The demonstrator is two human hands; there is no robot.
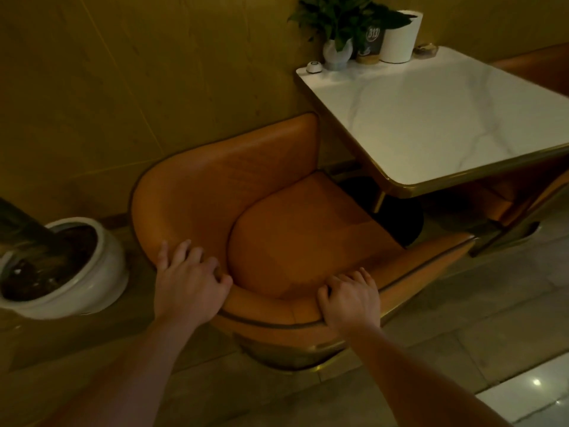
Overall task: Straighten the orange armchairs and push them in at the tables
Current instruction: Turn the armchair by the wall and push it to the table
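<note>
An orange armchair (295, 229) with a curved back stands below me, its open front facing the white marble table (431, 118) with a gold rim. The seat's front edge reaches just under the table's near-left edge. My left hand (189, 283) grips the top of the chair's curved back on the left, fingers curled over the rim. My right hand (351, 298) grips the same rim further right, fingers hooked over the inner side. The chair sits turned at an angle to the table edge.
A large white ceramic planter (101, 266) stands on the floor just left of the chair. A wood-panelled wall runs behind. On the table's far end are a potted plant (337, 29), a white pot (400, 38), a number sign and a call button. Another orange seat (498, 201) shows beyond the table.
</note>
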